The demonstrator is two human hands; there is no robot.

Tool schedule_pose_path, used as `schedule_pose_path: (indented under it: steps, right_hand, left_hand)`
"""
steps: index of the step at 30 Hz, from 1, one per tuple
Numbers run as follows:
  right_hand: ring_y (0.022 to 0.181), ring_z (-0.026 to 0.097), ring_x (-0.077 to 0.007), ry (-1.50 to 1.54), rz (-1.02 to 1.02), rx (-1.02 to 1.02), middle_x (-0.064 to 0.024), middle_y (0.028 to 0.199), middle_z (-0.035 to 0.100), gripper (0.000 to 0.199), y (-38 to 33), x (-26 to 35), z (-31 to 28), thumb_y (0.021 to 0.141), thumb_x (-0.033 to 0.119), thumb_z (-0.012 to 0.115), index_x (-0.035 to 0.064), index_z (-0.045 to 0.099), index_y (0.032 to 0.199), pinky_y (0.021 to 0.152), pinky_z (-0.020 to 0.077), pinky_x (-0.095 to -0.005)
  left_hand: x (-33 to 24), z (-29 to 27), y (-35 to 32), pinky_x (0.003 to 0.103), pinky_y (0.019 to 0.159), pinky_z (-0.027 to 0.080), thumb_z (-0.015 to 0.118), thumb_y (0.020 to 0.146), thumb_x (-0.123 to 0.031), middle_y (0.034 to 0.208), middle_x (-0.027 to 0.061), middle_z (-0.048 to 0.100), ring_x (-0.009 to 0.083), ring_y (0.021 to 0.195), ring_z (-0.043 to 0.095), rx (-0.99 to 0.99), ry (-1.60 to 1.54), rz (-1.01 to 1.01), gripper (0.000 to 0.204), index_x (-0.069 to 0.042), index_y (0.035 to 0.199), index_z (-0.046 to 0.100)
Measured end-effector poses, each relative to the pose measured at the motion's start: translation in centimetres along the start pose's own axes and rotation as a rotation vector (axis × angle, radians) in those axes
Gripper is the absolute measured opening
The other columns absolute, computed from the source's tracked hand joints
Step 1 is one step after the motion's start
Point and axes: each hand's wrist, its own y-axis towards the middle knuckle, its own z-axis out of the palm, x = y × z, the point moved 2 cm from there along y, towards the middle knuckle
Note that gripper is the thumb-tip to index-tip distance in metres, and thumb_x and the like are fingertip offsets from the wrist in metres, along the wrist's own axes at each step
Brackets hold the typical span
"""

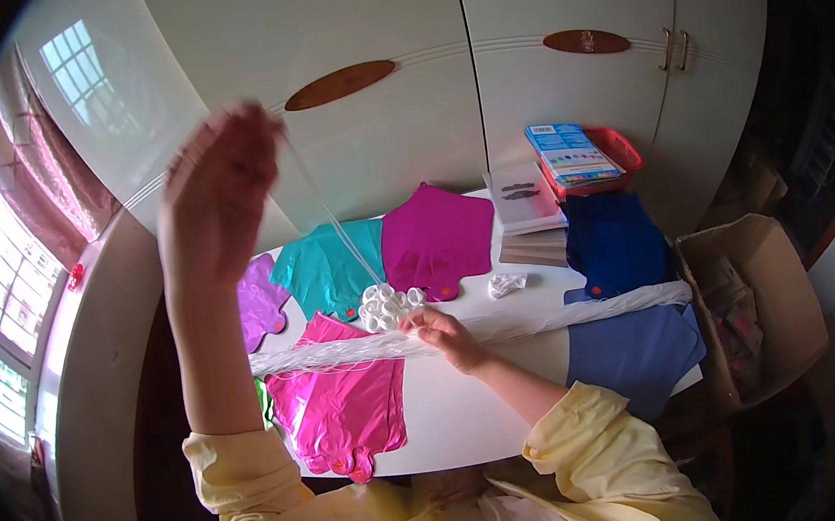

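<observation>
My left hand is raised high on the left, slightly blurred, its fingers closed on a thin white ribbon. The ribbon runs taut down to a cluster of small white ribbon rolls on the table. My right hand is low beside that cluster, fingers pinched together at its near right edge; what they grip is too small to tell. Beneath my right hand, a long bundle of white strands stretches across the table. Flat foil balloons lie around: hot pink, teal, magenta and lilac.
Blue foil balloons and a navy one lie on the right of the white table. Behind are a clear box and a red basket with blue packets. An open cardboard box stands at the right edge. A crumpled white piece lies mid-table.
</observation>
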Motion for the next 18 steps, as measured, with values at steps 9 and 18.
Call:
schedule_pose_path:
  steps: [9,18]
  right_hand:
    - [0.125,0.032,-0.0201,0.189,-0.162,-0.109,-0.0121,0.125,0.041,0.055,1.1,2.3,0.3,0.082,0.039,0.054,0.0032,0.038,0.121,0.106,0.0173,-0.0361]
    - [0.047,0.027,-0.0039,0.286,0.446,-0.052,0.0063,0.057,0.034,0.023,-0.3,1.1,0.8,0.093,0.029,0.045,0.0086,0.053,0.087,0.042,0.0221,-0.0207]
  left_hand:
    - [10.0,-3.8,-11.2,0.020,0.052,0.037,0.053,0.087,-0.015,0.081,0.0083,0.065,0.0063,0.061,0.051,0.195,0.312,-0.700,0.018,0.001,0.089,0.061]
    - [20.0,-9.4,-15.6,0.017,0.051,0.036,0.050,0.089,-0.012,0.087,0.0054,0.061,0.0053,0.060,0.046,-0.248,-0.503,-0.603,0.017,-0.001,0.099,0.059]
